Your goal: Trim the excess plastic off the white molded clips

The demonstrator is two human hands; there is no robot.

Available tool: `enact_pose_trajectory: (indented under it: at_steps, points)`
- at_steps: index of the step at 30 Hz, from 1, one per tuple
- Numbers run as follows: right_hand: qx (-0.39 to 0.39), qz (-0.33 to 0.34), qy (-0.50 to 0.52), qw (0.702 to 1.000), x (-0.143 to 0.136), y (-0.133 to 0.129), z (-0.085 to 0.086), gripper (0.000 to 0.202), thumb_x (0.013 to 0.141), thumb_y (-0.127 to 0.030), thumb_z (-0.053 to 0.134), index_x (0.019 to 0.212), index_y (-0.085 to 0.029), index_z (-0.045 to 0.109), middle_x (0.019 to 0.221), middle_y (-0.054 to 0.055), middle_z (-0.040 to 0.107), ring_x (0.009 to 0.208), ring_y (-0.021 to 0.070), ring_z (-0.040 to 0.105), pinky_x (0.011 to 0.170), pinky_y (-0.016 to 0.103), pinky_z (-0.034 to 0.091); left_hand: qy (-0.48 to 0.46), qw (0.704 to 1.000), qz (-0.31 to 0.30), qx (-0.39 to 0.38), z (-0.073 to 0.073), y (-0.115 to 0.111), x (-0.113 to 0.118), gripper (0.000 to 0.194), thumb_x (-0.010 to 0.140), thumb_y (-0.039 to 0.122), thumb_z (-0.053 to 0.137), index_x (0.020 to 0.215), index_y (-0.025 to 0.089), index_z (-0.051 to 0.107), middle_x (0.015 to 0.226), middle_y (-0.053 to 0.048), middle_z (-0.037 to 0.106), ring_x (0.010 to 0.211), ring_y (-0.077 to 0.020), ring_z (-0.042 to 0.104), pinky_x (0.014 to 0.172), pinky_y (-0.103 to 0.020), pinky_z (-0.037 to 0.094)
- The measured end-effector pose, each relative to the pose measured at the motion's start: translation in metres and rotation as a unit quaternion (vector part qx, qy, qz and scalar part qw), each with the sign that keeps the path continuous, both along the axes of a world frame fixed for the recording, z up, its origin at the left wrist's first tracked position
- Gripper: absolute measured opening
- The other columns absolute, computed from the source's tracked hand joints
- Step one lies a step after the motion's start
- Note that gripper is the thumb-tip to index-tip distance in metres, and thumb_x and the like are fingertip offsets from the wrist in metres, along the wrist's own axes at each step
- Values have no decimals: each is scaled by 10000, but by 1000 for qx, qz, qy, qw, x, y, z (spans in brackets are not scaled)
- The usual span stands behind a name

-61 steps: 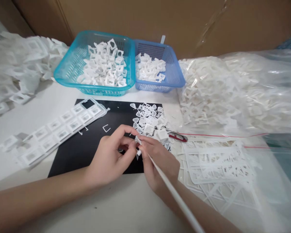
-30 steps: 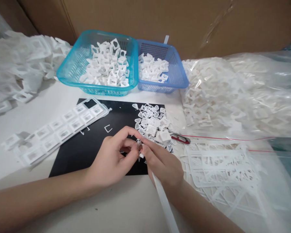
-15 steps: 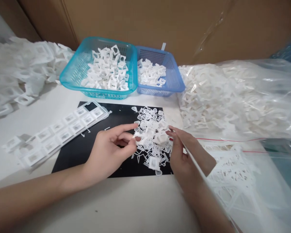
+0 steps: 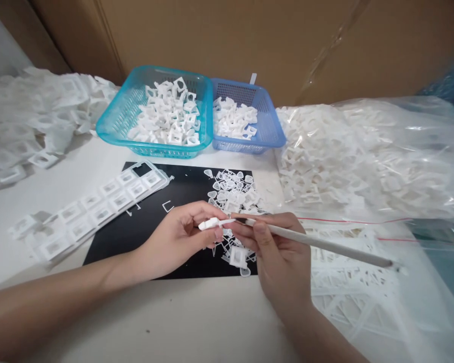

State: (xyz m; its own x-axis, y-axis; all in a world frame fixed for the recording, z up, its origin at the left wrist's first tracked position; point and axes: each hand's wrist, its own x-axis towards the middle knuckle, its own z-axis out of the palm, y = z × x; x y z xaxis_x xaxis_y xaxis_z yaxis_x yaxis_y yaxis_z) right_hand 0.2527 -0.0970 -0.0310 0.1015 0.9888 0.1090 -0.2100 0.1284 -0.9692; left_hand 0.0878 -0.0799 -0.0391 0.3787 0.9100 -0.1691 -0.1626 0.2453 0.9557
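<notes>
My left hand pinches a small white plastic part between thumb and fingers over the black mat. In my right hand is a slim tool with a long whitish handle, gripped like a pencil. Its dark front end meets the left hand's fingertips at a thin white strip by the part; whether it touches the strip I cannot tell. Beneath both hands lies a heap of thin white plastic scraps, partly hidden. A white square-holed piece sits at its near side.
A white tray of square-holed parts lies to the left. Behind stand a teal basket and a blue basket, both holding white parts. More parts are piled at far left. Clear bags of white pieces cover the right.
My right hand has turned and brought the tool's dark end to the left hand's fingertips. The tool's handle now points right instead of toward me. The part in my left hand shows more clearly.
</notes>
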Motion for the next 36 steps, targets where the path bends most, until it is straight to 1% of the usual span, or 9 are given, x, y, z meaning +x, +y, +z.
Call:
enact_pose_trajectory:
  at_steps: [3,9,12,16,19,23,26,29,36]
  points:
    - [-23,20,46,998,10,6,0,65,896,-240,635,866,-221,580,874,11,787,756,163,757,691,230,637,19,1000,8,6,3,1,-1,101,816,152,663,913,171,682,686,24,626,596,-74,563,563,-172,493]
    - [-10,-14,50,999,14,7,2,43,903,-211,622,870,-225,596,882,-2,786,750,137,757,694,208,629,32,999,14,-29,5,4,-2,71,771,171,709,822,168,659,610,40,606,518,-70,545,519,-178,463]
    - [-3,-5,7,1000,7,2,-2,40,899,-217,621,860,-219,616,874,12,784,761,150,759,704,236,633,47,998,5,-45,4,4,-3,89,752,173,723,753,160,635,586,46,596,504,-62,521,502,-168,425]
    - [39,-2,-92,995,3,-8,-10,41,892,-197,615,892,-230,639,982,34,770,985,194,723,837,328,611,53,995,-1,-81,5,5,-4,108,761,184,713,730,149,616,562,63,560,497,-43,485,497,-149,399]
    - [30,30,-134,990,3,-13,-13,102,896,-175,606,923,-267,641,1047,10,756,1084,192,682,917,354,565,57,993,-2,-103,7,5,-4,120,771,206,713,795,150,610,572,70,557,499,-41,484,497,-146,408]
    - [27,54,-160,985,3,-13,-14,113,887,-186,618,900,-291,657,1018,-15,752,1063,172,688,909,318,551,51,992,-6,-119,7,5,-3,218,777,217,717,935,163,577,657,55,595,530,-48,507,510,-157,434]
    - [35,47,-182,982,1,-12,-13,129,881,-171,614,898,-290,663,984,-17,755,1019,164,702,855,285,563,34,992,-3,-123,6,4,-3,267,775,217,727,957,177,537,647,67,567,534,-49,495,507,-156,440]
    - [52,35,-224,973,1,-12,-12,158,873,-147,612,924,-280,680,940,-14,758,859,142,726,728,245,576,24,992,0,-126,5,2,-3,286,777,211,726,956,189,504,630,78,547,533,-49,490,507,-151,444]
    - [111,18,-277,954,2,-13,-11,225,869,-102,586,992,-259,689,891,-14,748,689,107,688,529,192,517,20,990,-8,-141,5,2,-3,281,780,192,715,931,183,479,637,68,575,543,-53,502,500,-149,444]
